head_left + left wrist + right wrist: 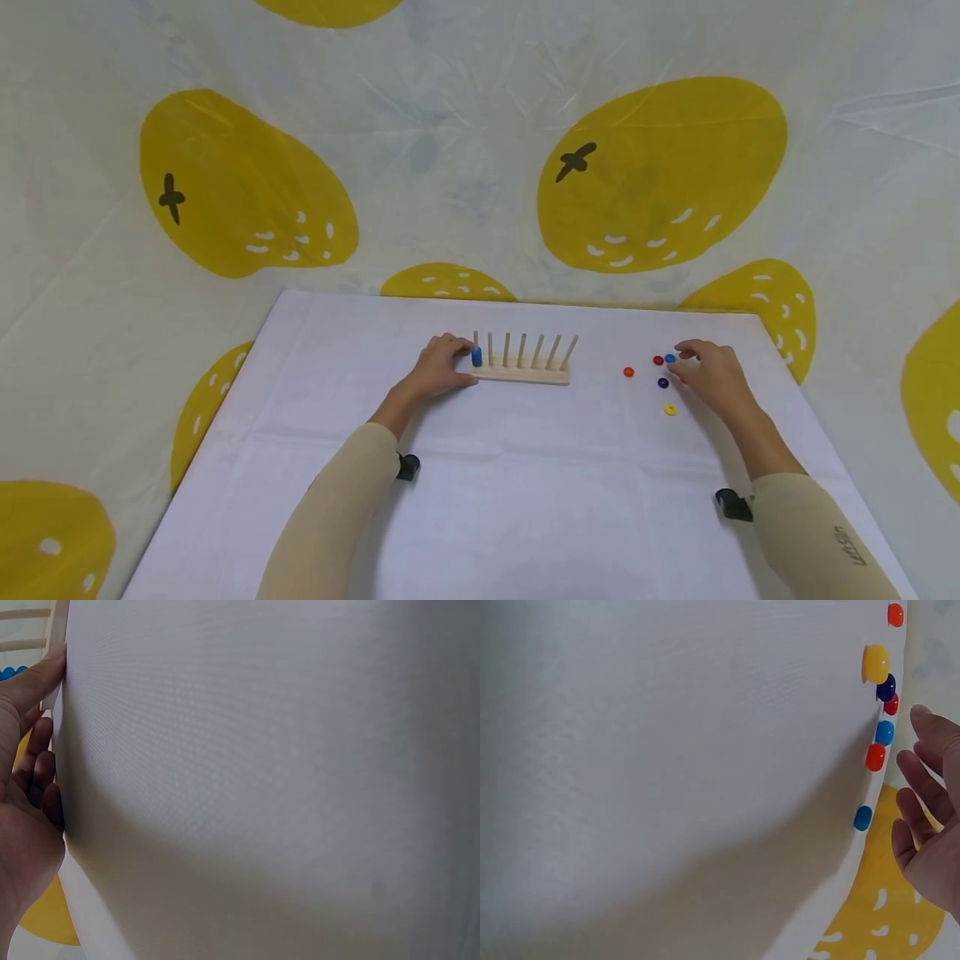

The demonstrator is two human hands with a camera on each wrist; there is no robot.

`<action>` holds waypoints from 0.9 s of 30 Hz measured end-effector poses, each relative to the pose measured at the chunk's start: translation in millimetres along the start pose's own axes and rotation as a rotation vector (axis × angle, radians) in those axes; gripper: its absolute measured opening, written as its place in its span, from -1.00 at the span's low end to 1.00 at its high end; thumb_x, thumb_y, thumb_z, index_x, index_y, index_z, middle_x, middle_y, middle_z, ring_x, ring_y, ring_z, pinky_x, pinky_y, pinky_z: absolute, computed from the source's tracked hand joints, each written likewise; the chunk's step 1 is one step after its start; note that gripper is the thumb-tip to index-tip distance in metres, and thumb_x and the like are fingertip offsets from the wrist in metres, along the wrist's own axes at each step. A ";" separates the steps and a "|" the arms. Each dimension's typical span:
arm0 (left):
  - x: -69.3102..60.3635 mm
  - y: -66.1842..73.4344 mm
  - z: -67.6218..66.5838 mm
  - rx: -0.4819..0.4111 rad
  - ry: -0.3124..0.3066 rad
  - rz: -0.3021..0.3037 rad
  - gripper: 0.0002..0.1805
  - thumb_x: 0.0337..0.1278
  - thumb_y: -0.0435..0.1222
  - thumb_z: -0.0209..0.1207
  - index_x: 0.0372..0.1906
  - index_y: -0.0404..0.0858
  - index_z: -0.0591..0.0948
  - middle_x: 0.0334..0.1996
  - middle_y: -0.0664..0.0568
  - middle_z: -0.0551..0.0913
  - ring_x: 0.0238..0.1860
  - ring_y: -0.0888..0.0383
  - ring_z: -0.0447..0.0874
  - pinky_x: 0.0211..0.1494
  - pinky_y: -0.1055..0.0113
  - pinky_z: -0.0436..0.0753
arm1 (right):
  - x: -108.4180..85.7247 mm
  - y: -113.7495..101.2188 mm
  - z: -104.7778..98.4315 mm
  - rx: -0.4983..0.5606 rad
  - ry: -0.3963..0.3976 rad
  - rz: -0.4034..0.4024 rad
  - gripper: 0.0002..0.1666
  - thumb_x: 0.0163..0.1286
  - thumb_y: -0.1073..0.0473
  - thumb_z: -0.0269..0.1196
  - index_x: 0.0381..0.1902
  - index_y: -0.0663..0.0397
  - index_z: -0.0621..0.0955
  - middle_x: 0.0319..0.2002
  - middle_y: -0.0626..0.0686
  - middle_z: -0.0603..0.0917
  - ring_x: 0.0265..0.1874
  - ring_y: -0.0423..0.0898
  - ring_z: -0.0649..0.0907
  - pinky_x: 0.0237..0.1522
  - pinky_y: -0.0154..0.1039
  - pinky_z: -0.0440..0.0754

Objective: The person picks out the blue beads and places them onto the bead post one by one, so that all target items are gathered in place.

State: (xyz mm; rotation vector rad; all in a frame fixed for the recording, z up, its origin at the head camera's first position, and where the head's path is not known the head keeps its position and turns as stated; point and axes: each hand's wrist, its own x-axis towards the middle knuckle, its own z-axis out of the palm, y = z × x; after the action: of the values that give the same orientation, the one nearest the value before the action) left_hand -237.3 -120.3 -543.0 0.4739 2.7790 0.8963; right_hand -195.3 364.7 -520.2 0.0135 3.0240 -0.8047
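From where I stand, the left hand [437, 368] grips the left end of a pale wooden stand with seven upright pegs [525, 373], thumb at the front edge and fingers behind, beside the blue beads [476, 357] threaded on the leftmost peg. Off to the right, the right hand [714, 377] hovers with thumb and forefinger parted, holding nothing I can see, close to a round, shiny blue bead [670, 358]. Around that lie red [657, 360], dark purple [663, 382], orange [628, 372] and yellow [671, 410] beads, loose on the white cloth-covered table [525, 517].
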 end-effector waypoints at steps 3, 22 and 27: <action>0.9 0.7 0.6 0.005 -0.001 -0.001 -0.32 0.06 -0.10 0.53 0.31 -0.14 0.58 0.11 0.00 0.56 0.15 0.01 0.42 0.36 0.05 0.40 | -0.1 4.8 2.4 -0.035 -0.019 0.042 -0.45 0.45 0.04 0.33 0.24 0.30 0.57 0.05 0.36 0.64 0.09 0.34 0.40 0.19 0.38 0.42; -0.5 1.9 0.4 0.010 0.005 -0.006 -0.32 0.06 -0.10 0.53 0.30 -0.14 0.59 0.11 0.00 0.57 0.17 0.00 0.42 0.37 0.06 0.40 | 2.2 13.1 12.3 -0.089 -0.039 0.091 -0.50 0.42 -0.01 0.36 0.11 0.27 0.65 0.04 0.37 0.64 0.08 0.38 0.39 0.07 0.42 0.30; -0.7 2.8 0.4 0.004 0.004 -0.016 -0.32 0.06 -0.10 0.53 0.30 -0.14 0.59 0.11 0.00 0.58 0.17 0.01 0.42 0.37 0.06 0.40 | 1.5 11.5 10.4 -0.083 -0.046 0.100 -0.50 0.45 0.00 0.35 0.13 0.29 0.64 0.05 0.38 0.64 0.09 0.39 0.39 0.09 0.45 0.28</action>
State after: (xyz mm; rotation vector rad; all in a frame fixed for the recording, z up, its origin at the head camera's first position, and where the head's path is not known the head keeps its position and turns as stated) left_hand -235.9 -118.2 -541.5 0.4497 2.7850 0.8893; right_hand -196.6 369.5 -535.0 0.1417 2.9824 -0.6627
